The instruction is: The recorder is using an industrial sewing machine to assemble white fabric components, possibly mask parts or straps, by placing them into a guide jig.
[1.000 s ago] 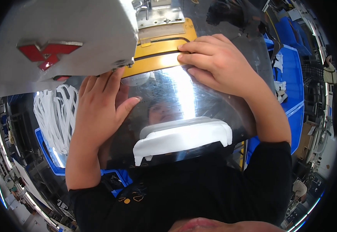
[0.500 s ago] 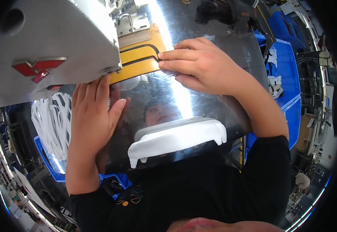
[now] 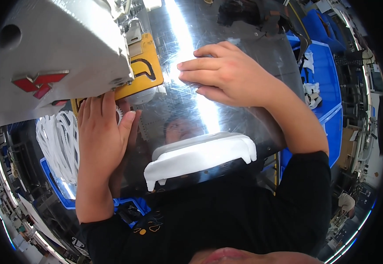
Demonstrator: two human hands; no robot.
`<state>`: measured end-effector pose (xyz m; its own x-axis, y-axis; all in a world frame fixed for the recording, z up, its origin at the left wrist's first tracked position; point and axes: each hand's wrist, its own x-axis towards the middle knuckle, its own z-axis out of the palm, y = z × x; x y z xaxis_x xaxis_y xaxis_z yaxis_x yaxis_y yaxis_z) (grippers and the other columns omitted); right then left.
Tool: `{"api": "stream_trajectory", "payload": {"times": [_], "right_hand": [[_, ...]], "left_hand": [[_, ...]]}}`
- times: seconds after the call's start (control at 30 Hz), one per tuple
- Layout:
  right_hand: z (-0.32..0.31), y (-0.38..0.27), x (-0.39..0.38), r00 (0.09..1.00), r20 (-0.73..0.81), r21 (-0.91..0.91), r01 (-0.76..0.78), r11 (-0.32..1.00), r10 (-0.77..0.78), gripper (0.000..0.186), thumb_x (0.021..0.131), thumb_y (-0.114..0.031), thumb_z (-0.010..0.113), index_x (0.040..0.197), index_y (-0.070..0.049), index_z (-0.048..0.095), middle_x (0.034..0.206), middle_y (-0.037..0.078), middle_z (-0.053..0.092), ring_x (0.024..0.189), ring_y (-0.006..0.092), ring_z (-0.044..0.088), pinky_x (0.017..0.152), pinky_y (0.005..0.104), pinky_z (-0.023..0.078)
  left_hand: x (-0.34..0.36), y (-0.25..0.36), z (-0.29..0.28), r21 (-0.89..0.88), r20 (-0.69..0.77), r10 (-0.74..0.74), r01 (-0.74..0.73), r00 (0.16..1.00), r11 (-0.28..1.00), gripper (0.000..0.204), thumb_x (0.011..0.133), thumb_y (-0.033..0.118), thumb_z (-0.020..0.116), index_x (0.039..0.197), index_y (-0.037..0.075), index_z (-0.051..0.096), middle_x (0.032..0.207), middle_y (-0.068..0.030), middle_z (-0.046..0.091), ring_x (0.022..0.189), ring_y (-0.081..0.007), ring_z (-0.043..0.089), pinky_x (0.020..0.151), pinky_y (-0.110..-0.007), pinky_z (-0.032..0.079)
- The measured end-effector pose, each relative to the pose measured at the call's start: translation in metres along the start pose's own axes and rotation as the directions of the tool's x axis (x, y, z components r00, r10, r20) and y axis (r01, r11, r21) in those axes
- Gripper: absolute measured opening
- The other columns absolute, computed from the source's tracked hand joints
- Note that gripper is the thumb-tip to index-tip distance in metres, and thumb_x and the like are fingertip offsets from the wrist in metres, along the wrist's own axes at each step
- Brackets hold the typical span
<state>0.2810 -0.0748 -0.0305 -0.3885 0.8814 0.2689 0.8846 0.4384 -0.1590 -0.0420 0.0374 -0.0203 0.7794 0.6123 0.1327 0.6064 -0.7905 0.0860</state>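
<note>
A grey sewing machine head [image 3: 65, 48] with red metal pieces hangs at upper left over a yellow template plate [image 3: 156, 66] with curved black slots. My left hand [image 3: 103, 134] has its fingers extended at the plate's lower left edge, fingertips close under the machine head. My right hand [image 3: 226, 75] is open over the shiny metal table [image 3: 270, 57], to the right of the plate and apart from it, fingers loosely stretched. A curved white fabric piece [image 3: 200, 154] lies on the table between my forearms.
A bundle of white strips [image 3: 55, 145] hangs left of the table beside a blue bin [image 3: 56, 185]. Blue bins [image 3: 327, 83] with white and black pieces stand on the right. A dark object [image 3: 239, 11] sits at the back. A person [image 3: 346, 202] is at the far right.
The yellow plate has slid leftward under the machine head, away from my right hand, which was touching its right end. My left hand has shifted slightly left along with it.
</note>
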Motion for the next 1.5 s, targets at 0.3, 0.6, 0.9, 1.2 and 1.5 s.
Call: {"api": "stream_trajectory", "payload": {"times": [0.3,0.6,0.9,1.2,1.5], "right_hand": [[0.001,0.002,-0.002,0.999,0.031,0.028,-0.020,0.999,0.019,0.035,0.099,-0.021,0.073,0.133,-0.015,0.076,0.147,0.002,0.071,0.139,0.0293,0.061,0.117,0.0478,0.044],[-0.001,0.000,-0.002,1.000,0.007,0.005,-0.009,1.000,0.009,0.037,0.098,-0.025,0.076,0.133,-0.016,0.077,0.145,-0.002,0.072,0.131,0.0247,0.063,0.110,0.0420,0.047],[-0.002,-0.001,0.000,1.000,-0.009,0.025,-0.011,1.000,0.011,0.037,0.096,-0.026,0.077,0.132,-0.016,0.077,0.144,-0.002,0.072,0.130,0.0238,0.064,0.109,0.0418,0.047],[0.000,0.000,-0.001,1.000,-0.010,0.011,-0.013,1.000,0.013,0.037,0.096,-0.026,0.077,0.132,-0.016,0.077,0.145,-0.002,0.072,0.130,0.0245,0.064,0.110,0.0427,0.046],[-0.001,-0.002,-0.001,1.000,0.005,0.014,-0.024,1.000,0.024,0.036,0.097,-0.026,0.076,0.132,-0.016,0.078,0.146,-0.002,0.072,0.131,0.0243,0.063,0.111,0.0424,0.046]], "left_hand": [[0.001,-0.008,0.005,0.076,0.017,-0.063,0.062,0.998,0.995,0.060,0.108,0.038,0.064,0.153,0.001,0.052,0.151,-0.0277,0.057,0.143,-0.0493,0.052,0.123,-0.058,0.039],[0.005,-0.016,0.012,0.041,0.017,-0.097,0.096,0.995,0.995,0.061,0.107,0.041,0.064,0.151,0.001,0.051,0.151,-0.0275,0.056,0.143,-0.0504,0.051,0.124,-0.060,0.036],[0.004,-0.015,0.011,0.082,-0.006,-0.070,0.070,0.998,0.994,0.063,0.109,0.045,0.061,0.152,0.001,0.050,0.148,-0.0280,0.056,0.142,-0.0521,0.051,0.123,-0.061,0.036],[0.003,-0.015,0.009,0.079,0.005,-0.074,0.074,0.997,0.994,0.065,0.108,0.047,0.062,0.153,0.001,0.050,0.151,-0.0276,0.055,0.143,-0.0522,0.051,0.122,-0.061,0.037],[-0.002,-0.009,0.005,0.075,0.002,-0.059,0.059,0.998,0.995,0.067,0.103,0.043,0.069,0.151,-0.001,0.050,0.148,-0.0288,0.057,0.139,-0.0524,0.054,0.119,-0.062,0.040]]}}
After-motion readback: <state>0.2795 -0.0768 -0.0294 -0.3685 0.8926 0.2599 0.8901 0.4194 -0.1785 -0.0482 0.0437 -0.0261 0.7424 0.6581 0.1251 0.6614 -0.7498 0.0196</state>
